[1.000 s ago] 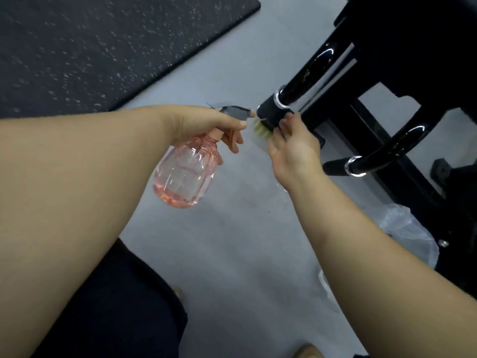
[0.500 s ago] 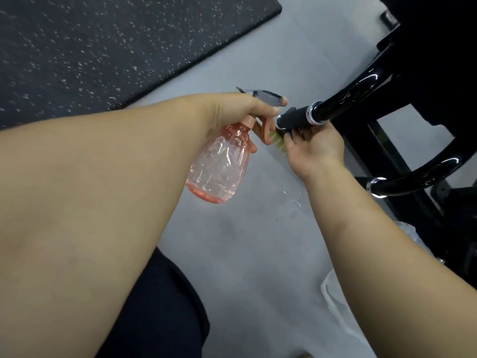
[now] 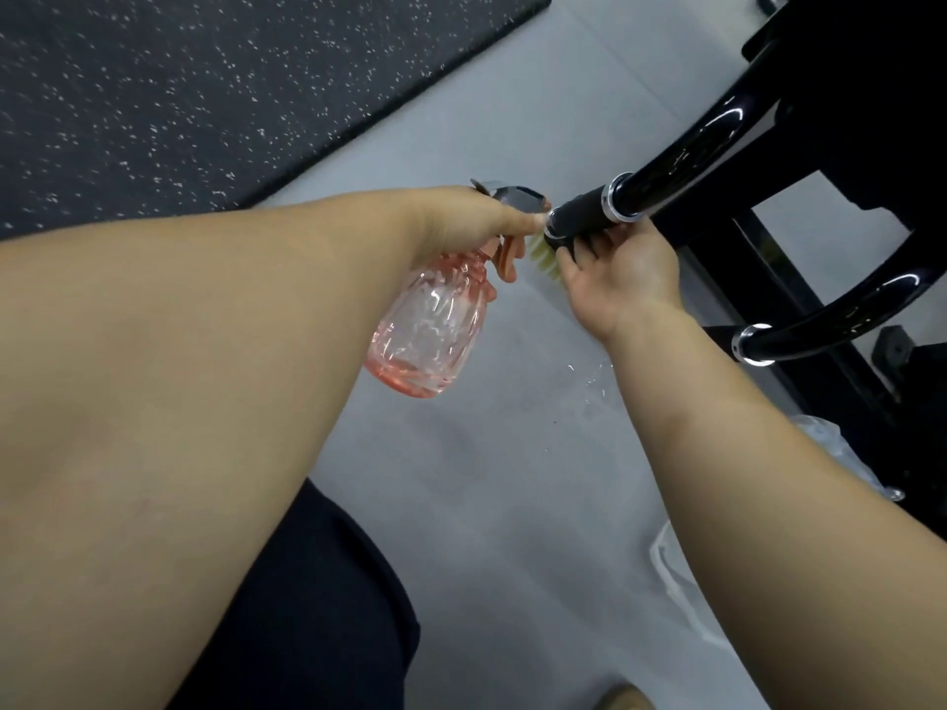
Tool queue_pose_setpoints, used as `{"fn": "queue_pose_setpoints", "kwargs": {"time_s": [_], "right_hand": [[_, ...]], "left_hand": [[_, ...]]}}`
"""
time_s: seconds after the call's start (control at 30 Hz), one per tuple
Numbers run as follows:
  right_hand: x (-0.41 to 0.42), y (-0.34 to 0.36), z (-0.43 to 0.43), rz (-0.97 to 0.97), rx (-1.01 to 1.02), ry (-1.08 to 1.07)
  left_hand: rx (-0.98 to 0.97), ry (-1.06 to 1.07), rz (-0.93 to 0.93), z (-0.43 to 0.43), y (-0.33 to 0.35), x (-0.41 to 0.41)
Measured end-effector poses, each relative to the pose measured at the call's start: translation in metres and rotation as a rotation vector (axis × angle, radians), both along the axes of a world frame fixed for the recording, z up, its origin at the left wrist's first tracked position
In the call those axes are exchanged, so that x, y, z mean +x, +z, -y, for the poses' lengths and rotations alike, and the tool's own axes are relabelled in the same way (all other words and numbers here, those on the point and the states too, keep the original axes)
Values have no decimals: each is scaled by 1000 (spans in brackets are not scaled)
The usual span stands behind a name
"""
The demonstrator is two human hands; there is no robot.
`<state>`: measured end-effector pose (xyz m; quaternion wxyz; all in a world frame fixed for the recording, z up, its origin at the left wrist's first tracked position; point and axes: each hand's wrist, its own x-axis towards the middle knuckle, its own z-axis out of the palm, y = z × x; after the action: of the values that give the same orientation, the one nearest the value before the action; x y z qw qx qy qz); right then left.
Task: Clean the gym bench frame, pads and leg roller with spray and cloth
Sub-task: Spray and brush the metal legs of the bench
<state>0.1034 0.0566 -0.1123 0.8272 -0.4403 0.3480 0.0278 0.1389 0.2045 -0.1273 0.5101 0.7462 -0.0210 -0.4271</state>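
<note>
- Left hand grips the pink spray bottle at its trigger head, with the nozzle just beside the bench's handle grip at 1 o'clock.
- Right hand, fingers curled, holds a yellow cloth beneath that grip.

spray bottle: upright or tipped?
Tilted: spray bottle hangs from left hand, nozzle at the handle grip, base angled back toward the person.

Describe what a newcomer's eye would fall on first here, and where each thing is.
The clear pink spray bottle at centre stands out, gripped by the left hand with its nozzle at the black handle grip. The right hand curls under that grip, pressing a pale yellow cloth against it. A speckled dark mat fills the upper left.
</note>
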Motion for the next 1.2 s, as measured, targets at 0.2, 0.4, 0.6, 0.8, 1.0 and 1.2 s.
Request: {"fn": "queue_pose_setpoints", "kwargs": {"time_s": [0.2,0.4,0.6,0.8,1.0,1.2], "right_hand": [[-22,-3,7,-73,-90,96],[-100,-7,22,-205,-110,343],[-129,6,73,-388,-401,469],[-159,-11,122,-422,-701,351],[-159,-35,172,-405,-1027,234],[-138,-48,199,-384,-1004,44]], "left_hand": [[32,-177,98,12,7,-19],[259,-680,417,60,3,-64],[519,-1015,778,139,14,-110],[416,-812,366,169,6,-106],[459,-287,263,190,-12,-98],[135,77,200,217,-11,-99]]}}
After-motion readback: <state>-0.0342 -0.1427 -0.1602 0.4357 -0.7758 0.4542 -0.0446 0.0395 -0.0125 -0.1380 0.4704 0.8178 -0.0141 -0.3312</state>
